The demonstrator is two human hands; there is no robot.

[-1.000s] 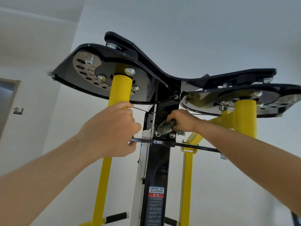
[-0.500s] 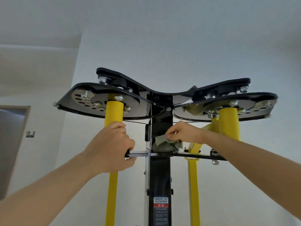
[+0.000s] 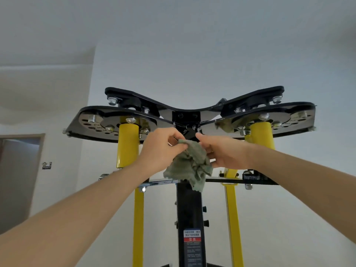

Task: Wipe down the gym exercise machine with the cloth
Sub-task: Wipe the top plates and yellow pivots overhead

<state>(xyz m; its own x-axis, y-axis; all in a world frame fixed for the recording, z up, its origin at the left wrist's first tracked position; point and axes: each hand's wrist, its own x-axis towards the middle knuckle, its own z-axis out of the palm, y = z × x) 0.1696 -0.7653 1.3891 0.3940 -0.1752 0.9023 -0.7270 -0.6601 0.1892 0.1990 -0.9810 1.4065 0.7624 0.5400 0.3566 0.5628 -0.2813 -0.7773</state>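
The gym machine rises in front of me: a black central column (image 3: 189, 212), two yellow posts (image 3: 128, 145) and black top plates (image 3: 192, 112) with bolts and perforated discs. A crumpled grey-green cloth (image 3: 189, 166) hangs in front of the column, just above the black crossbar (image 3: 231, 180). My left hand (image 3: 162, 146) pinches the cloth's upper left corner. My right hand (image 3: 221, 151) grips its right side. Both hands are off the machine, a little below the top plates.
A white wall and ceiling fill the background. A doorway (image 3: 17, 180) opens at the left, with a small wall fixture (image 3: 46, 165) beside it. A warning label (image 3: 191, 247) is stuck low on the column.
My left hand let go of the left yellow post and crossbar and took hold of the cloth. My right hand lifted the cloth off the column. The view tilted up and back.
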